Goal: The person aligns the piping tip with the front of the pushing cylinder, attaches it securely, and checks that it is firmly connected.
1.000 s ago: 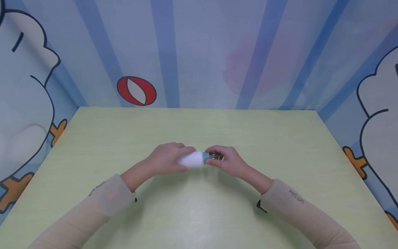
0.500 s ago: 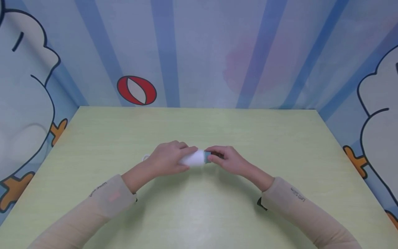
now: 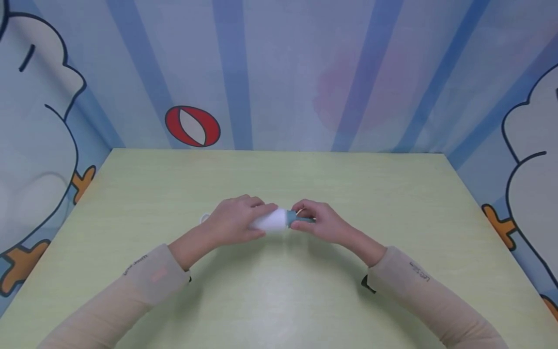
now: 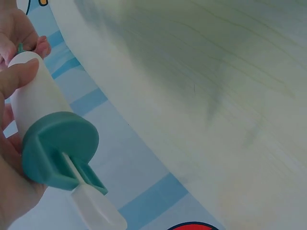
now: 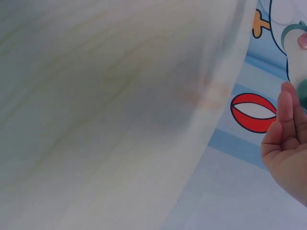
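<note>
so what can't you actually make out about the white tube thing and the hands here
- Head view: the white tube is half wrapped by the left hand; its teal tip is partly under the right hand.
- Left wrist view: the far tip is behind fingertips.
- Right wrist view: the frame edge cuts the tube off.

The white tube (image 3: 271, 220) w/ teal ends was held horizontally just above the table (image 3: 279, 300), near its centre, roughly parallel to the front edge. It had a smooth white cylindrical body. One end, seen in the left wrist view, carried a round teal cap (image 4: 58, 148) w/ a raised ridge and a pale translucent tab (image 4: 96, 208) sticking out. The other end narrowed to a teal-grey part (image 3: 300, 220). Left hand (image 3: 233, 220) gripped the body; right hand (image 3: 320, 223) pinched the teal-grey part.
</note>
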The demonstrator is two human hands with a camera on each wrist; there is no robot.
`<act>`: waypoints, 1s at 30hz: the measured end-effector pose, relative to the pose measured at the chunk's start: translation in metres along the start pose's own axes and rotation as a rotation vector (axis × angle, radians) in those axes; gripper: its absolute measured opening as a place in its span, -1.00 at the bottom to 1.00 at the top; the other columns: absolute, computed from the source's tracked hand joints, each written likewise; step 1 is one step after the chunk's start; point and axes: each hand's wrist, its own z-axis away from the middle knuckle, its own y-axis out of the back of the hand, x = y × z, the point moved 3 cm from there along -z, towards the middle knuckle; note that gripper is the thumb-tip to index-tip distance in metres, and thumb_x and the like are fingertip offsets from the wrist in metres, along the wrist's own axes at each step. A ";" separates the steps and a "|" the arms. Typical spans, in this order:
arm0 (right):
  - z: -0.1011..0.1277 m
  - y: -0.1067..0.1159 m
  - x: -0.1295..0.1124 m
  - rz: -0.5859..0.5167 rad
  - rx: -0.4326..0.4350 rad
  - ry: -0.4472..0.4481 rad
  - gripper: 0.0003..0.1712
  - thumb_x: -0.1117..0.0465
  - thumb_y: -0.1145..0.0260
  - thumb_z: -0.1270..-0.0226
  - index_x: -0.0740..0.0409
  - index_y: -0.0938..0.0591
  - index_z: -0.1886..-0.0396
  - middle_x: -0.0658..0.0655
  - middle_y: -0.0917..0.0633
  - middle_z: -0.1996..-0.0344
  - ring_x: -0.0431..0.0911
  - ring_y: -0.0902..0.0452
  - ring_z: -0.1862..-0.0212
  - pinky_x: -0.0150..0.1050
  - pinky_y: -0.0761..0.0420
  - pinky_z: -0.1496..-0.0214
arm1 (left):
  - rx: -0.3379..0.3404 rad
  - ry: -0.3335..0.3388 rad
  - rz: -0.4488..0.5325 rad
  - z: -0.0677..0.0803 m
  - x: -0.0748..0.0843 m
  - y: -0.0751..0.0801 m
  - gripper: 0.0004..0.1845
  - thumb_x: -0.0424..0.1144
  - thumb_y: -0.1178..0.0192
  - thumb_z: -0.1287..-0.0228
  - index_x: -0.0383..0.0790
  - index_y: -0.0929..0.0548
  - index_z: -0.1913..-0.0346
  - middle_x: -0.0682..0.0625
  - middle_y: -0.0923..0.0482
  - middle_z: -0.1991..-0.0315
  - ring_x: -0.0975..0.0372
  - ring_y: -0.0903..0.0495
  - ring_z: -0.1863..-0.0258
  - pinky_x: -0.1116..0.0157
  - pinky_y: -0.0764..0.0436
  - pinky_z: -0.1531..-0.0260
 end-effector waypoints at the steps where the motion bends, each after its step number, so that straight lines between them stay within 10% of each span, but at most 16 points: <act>1: 0.000 0.001 0.001 -0.016 -0.005 -0.007 -0.68 0.18 -0.23 -0.18 0.27 -0.50 0.11 0.25 -0.68 0.30 -0.05 -0.60 0.27 -0.25 -0.56 0.25 | 0.008 -0.003 -0.007 0.000 0.000 0.000 -0.40 0.01 -0.28 0.01 0.03 -0.42 -0.17 0.00 -0.55 0.06 0.16 -0.54 0.16 0.24 -0.58 0.31; 8: 0.000 0.003 0.003 -0.064 -0.022 -0.033 -0.62 0.15 -0.17 -0.23 0.32 -0.52 0.05 0.27 -0.66 0.29 0.11 -0.58 0.23 -0.01 -0.57 0.19 | 0.038 -0.023 -0.043 0.000 0.002 0.001 -0.40 0.03 -0.27 0.00 0.04 -0.42 -0.16 0.01 -0.55 0.07 0.17 -0.53 0.16 0.26 -0.58 0.30; 20: -0.003 0.005 0.000 -0.009 0.025 -0.009 -0.66 0.25 -0.29 -0.11 0.22 -0.47 0.10 0.23 -0.67 0.33 -0.15 -0.57 0.33 -0.32 -0.52 0.31 | 0.087 -0.034 -0.052 -0.002 0.000 0.002 -0.40 0.03 -0.30 0.04 0.03 -0.44 -0.14 0.01 -0.57 0.10 0.18 -0.55 0.20 0.27 -0.59 0.32; 30: -0.002 0.011 0.006 -0.014 -0.012 -0.081 -0.50 0.00 -0.14 -0.25 0.30 -0.51 0.00 0.24 -0.67 0.25 0.09 -0.59 0.22 -0.13 -0.58 0.23 | 0.105 -0.038 -0.038 -0.002 0.000 0.000 -0.39 0.02 -0.29 0.03 0.03 -0.43 -0.16 0.01 -0.56 0.09 0.18 -0.54 0.18 0.27 -0.59 0.29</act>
